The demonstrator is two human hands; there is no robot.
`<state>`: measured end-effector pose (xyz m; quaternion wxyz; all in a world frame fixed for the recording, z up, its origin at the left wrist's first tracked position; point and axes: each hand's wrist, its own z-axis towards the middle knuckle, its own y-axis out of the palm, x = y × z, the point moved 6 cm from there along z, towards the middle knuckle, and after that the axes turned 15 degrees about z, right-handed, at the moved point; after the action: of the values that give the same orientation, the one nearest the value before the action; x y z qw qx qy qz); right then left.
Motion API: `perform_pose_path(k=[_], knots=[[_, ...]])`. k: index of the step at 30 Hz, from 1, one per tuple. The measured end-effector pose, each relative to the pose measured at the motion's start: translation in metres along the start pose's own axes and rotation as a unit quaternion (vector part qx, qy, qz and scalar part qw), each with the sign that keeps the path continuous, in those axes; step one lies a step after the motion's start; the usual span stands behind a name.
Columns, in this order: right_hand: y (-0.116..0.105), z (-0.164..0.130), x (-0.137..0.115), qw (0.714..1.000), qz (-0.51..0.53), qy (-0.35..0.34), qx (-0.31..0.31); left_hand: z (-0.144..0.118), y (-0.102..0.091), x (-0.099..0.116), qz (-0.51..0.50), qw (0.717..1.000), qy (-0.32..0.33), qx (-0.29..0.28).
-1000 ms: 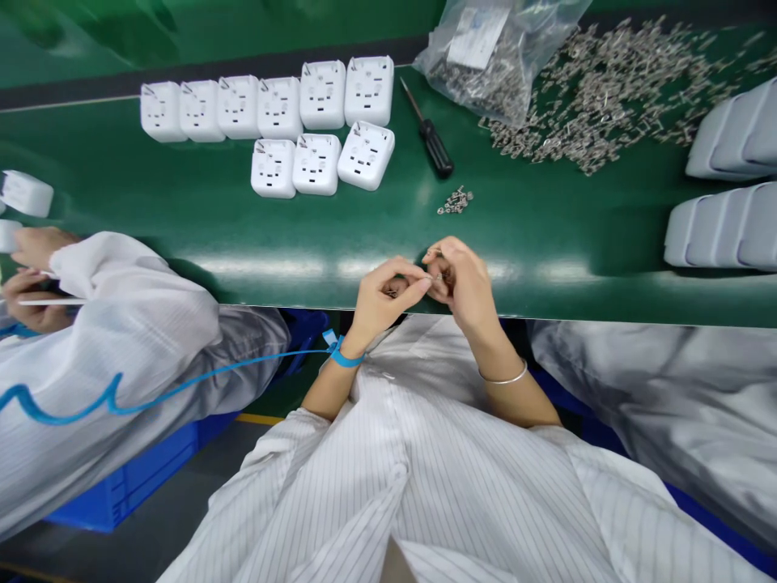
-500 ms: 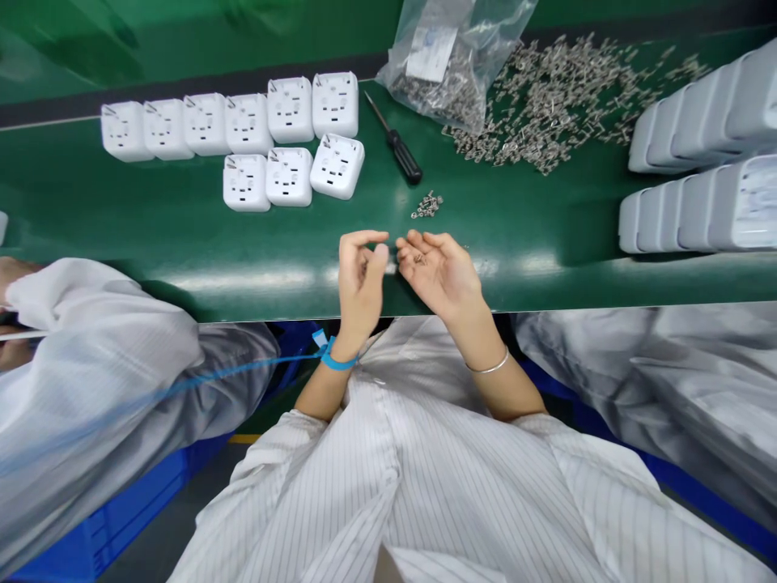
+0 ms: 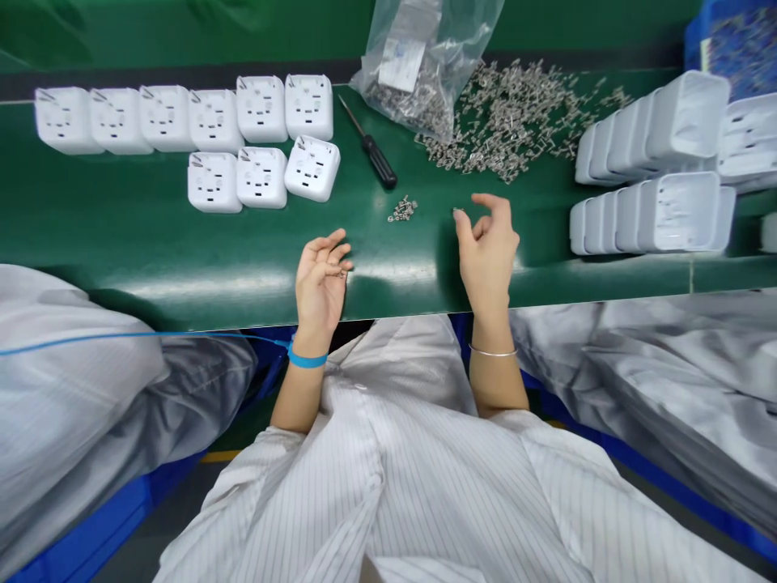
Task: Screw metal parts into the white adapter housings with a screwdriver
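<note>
My left hand (image 3: 320,283) is turned palm up near the table's front edge, thumb bent across the curled fingers. Small silvery metal pieces (image 3: 341,274) show between its thumb and fingers. To the right, my right hand (image 3: 489,253) is above the green table, back upward, with thumb and forefinger apart. A tiny metal bit (image 3: 457,210) shows at its thumb tip; whether the thumb touches it I cannot tell. Between and beyond the hands lies a little heap of small metal parts (image 3: 402,210). A black-handled screwdriver (image 3: 379,162) rests just behind that heap.
White socket housings (image 3: 261,176) stand in two rows at the left. A clear bag of metal parts (image 3: 418,89) and a large loose pile of metal clips (image 3: 510,117) lie at the back. White shells (image 3: 652,214) are stacked at right, near a blue bin (image 3: 740,48).
My hands have moved apart from each other. My right hand has turned from palm up to back up and gone right and farther forward. The view has shifted to the right.
</note>
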<state>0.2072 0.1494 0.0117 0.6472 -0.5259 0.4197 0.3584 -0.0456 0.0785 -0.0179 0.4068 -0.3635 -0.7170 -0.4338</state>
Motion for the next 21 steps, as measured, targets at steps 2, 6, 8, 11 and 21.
perform_pose_path(k=[2, 6, 8, 11, 21], knots=[[0.001, 0.011, 0.007, 0.996, -0.088, -0.011, -0.012, 0.001, 0.000, 0.001, 0.016, 1.000, 0.012, -0.018], [0.009, 0.016, 0.004, 0.998, -0.051, -0.010, -0.036, -0.002, 0.003, 0.004, 0.023, 0.997, 0.037, -0.068], [0.017, 0.007, -0.006, 0.992, 0.097, 0.032, -0.079, -0.004, 0.004, 0.004, 0.013, 0.996, 0.038, -0.081], [0.045, -0.020, -0.026, 0.899, 0.336, 0.173, -0.222, -0.007, 0.005, 0.006, -0.004, 0.995, 0.036, -0.089], [0.103, -0.056, -0.044, 0.886, 0.309, 0.162, -0.305, -0.007, 0.005, 0.007, -0.028, 0.995, 0.011, -0.094]])
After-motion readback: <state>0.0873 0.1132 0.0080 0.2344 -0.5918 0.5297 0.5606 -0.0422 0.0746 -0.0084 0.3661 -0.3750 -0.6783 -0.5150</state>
